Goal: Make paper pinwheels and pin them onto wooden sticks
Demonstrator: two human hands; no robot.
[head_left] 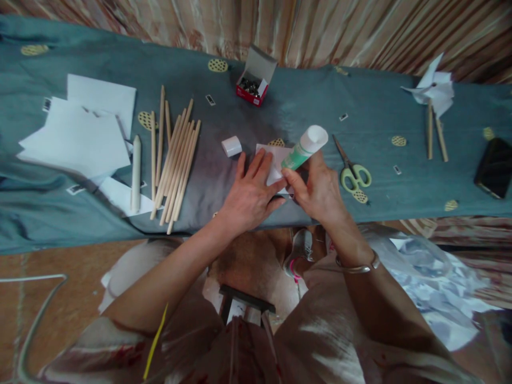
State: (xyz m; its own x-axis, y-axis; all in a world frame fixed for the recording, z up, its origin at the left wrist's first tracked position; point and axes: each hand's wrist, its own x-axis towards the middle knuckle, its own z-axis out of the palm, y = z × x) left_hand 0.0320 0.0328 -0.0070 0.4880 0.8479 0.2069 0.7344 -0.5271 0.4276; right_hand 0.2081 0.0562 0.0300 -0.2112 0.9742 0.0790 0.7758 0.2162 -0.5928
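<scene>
**Pressing a glue bottle to a paper square at a craft desk**

Seen from above, a seated person works at a desk covered in teal cloth. The left hand lies flat with its fingers spread and released, pinning down a small white paper square near the desk's front edge, at the middle. The right hand is just beside it, fingers clenched around a green-labelled glue bottle. The bottle is tilted, its lower end on the paper square and its broad white end pointing up and away. A metal bangle circles the right wrist.

Farther back, near the middle of the desk, stands a small red box with its grey lid flipped open. Inside is a heap of small, dark, shiny metal pieces, too small to identify. A small white block lies between the box and the left hand.

To the left lies a loose bundle of wooden sticks, then a white rod and overlapping sheets of white paper. To the right of the hands lie scissors with pale green handles. Well apart, at the far right, a white paper pinwheel rests above two more sticks, and a black phone lies at the edge.

A crumpled clear plastic bag sits below the desk on the right; what it holds cannot be made out.
</scene>
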